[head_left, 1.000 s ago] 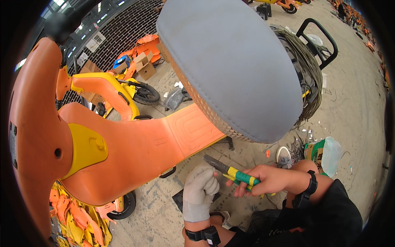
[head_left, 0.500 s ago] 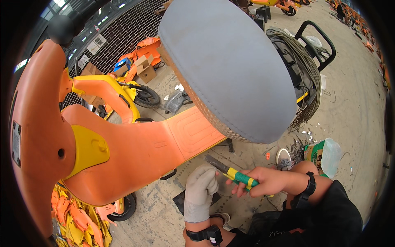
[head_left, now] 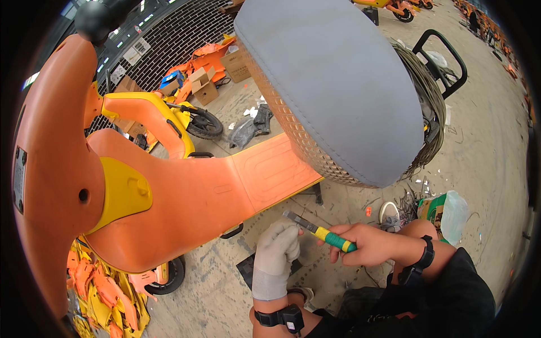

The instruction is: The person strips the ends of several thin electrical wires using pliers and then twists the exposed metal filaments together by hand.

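My right hand grips a pair of pliers by green and yellow handles, which lie pressed together. Their grey metal jaws point up and to the left. Right beside the jaws is my left hand, in a light grey glove, its fingers curled in a pinch. What those fingers hold, if anything, is hidden. Beyond both hands stands an orange scooter with a yellow panel and a flat footboard. Its large grey seat has an orange mesh side.
A coil of cable hangs behind the seat near a black rack bar. At right stands a green and white bag. Broken orange and yellow panels are heaped at lower left. Another scooter and cardboard boxes are at the back.
The plier handles, spread apart before, are now squeezed together in my right hand. My left hand stays in its pinch beside the jaws. The view has shifted slightly, moving the seat rightward.
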A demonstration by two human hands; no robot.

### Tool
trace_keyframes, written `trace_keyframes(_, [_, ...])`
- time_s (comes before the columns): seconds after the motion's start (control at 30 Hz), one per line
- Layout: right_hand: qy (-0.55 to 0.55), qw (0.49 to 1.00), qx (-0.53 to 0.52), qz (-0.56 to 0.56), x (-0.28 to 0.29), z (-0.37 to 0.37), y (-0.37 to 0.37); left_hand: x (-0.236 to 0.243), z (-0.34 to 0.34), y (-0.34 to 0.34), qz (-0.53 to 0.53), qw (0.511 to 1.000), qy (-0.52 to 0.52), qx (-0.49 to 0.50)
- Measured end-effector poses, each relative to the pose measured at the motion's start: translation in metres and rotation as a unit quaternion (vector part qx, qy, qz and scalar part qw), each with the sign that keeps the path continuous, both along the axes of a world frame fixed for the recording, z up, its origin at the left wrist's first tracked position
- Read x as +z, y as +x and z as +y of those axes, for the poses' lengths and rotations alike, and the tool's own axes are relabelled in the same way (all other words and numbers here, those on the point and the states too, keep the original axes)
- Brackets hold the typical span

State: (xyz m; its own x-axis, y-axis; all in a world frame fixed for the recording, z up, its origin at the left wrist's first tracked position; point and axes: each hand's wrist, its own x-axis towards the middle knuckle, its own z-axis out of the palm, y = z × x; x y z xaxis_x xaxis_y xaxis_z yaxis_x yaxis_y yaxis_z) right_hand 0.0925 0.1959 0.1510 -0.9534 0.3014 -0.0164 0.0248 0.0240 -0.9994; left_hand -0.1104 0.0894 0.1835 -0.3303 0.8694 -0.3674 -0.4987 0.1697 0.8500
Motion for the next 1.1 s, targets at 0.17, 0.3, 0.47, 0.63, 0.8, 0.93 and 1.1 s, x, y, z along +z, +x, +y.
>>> trace_keyframes(0.17, [-0.087,0.996,0.032,-0.004,-0.001,0.003,0.001,0.005,-0.001,0.001,-0.037,0.999,0.012,0.011])
trace_keyframes(0.3, [-0.17,0.984,0.05,-0.035,-0.004,0.005,0.003,0.007,0.001,0.007,-0.059,0.997,0.003,0.041])
trace_keyframes(0.47, [-0.267,0.957,0.066,-0.087,0.006,0.01,0.003,0.009,0.003,0.009,-0.08,0.995,-0.009,0.053])
trace_keyframes(0.63, [-0.299,0.95,0.082,-0.029,-0.002,0.012,0.006,0.008,0.006,0.01,-0.087,0.995,0.0,0.038])
trace_keyframes(0.8, [-0.378,0.921,0.097,-0.009,-0.005,0.014,0.006,0.007,0.005,0.01,-0.126,0.991,0.021,0.037])
trace_keyframes(0.93, [-0.374,0.924,0.084,0.015,-0.007,0.013,0.004,0.001,0.009,0.005,-0.125,0.992,0.02,0.027])
trace_keyframes(1.1, [-0.241,0.97,0.008,-0.028,-0.024,0.017,-0.001,-0.003,0.009,-0.001,-0.033,0.999,-0.01,0.043])
